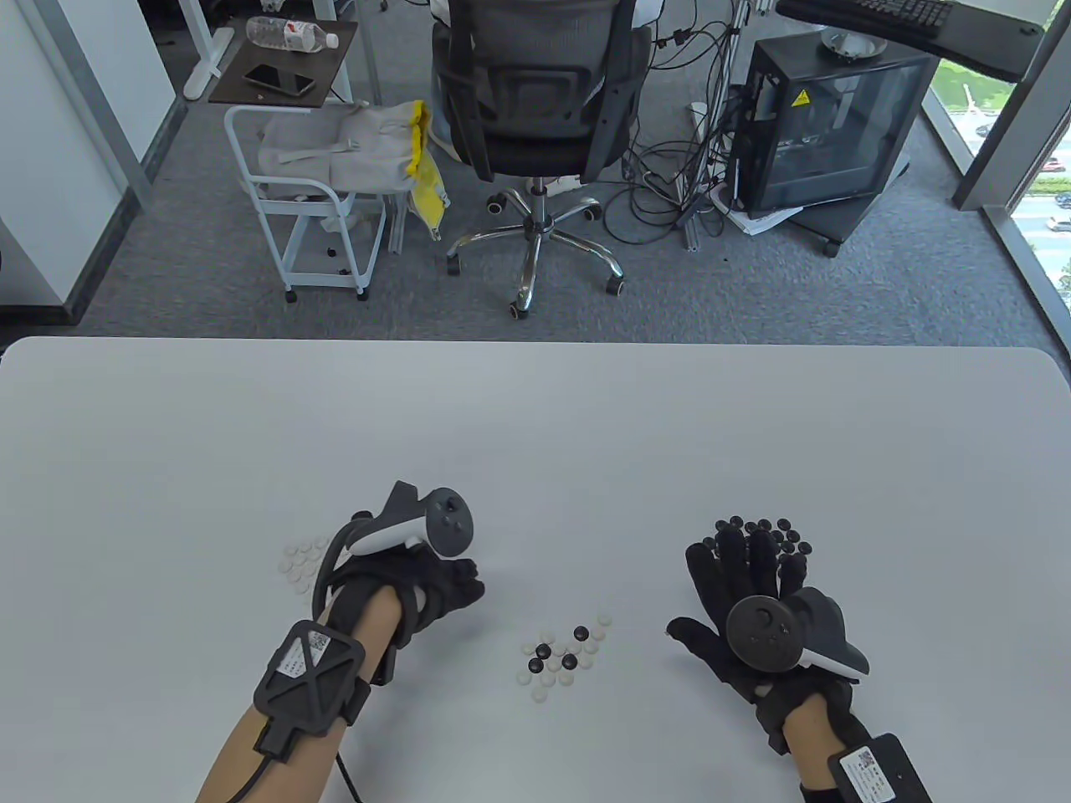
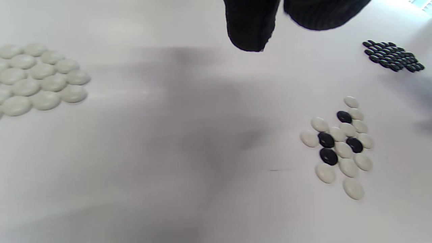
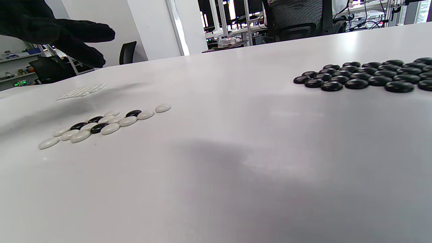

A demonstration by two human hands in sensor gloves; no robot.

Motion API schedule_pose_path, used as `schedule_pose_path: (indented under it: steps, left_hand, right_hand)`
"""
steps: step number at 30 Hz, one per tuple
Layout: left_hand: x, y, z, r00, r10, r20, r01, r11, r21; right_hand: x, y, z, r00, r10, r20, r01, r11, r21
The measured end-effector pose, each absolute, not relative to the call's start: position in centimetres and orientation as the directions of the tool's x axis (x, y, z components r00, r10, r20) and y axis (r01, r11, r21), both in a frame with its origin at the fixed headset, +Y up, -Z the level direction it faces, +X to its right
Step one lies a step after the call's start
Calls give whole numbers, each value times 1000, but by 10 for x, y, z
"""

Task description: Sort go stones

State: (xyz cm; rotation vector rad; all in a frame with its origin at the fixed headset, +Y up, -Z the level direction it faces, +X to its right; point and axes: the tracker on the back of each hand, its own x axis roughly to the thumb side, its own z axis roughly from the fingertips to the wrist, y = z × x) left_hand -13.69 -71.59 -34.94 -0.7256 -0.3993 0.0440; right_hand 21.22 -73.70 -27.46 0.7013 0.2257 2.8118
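On the white table (image 1: 535,418) a mixed cluster of stones (image 1: 562,655) lies between the two hands, four black ones among the white. The left hand (image 1: 435,585) hovers beside the sorted white pile (image 1: 303,565), fingers loosely curled and holding nothing that can be seen. The right hand (image 1: 745,594) lies with fingers spread straight, its fingertips (image 1: 736,535) over the near edge of the black pile (image 1: 774,535); whether they touch it cannot be told.

your bench (image 1: 535,418) is plain pale grey. the left pile (image 2: 37,79) is all white stones, the right pile (image 3: 368,76) all black. the mixed cluster (image 2: 339,145) shows white with four black. both gloves are black.
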Motion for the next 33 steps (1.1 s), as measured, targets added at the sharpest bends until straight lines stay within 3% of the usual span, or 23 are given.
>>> schedule_pose_path:
  steps: [9,19,24,28,33]
  left_hand:
    - [-48,-738,-340,825,243,510,199,720,-665]
    - [-16,-780,-345,818,255,516,237,669,-705]
    - [-51,-775,-383,918,201,343,106,707,-699]
    - [-121,-769,-416,962,267,54,-136,643,-753]
    - [-193,-762,-426,971,200,-134,-232,633,-738]
  right_hand:
    - [214,-737,-275,-861,262,436,-191,-961,201]
    - [216,-737,-275,-859,269,435,-199,-959,199]
    - [216,-736,-275,-860,271,433,-202,-959,199]
    - [218,-735,-274,-860,272,431,-206,-959,193]
    - [218,-735,-275,-861,271,430,-205,-959,195]
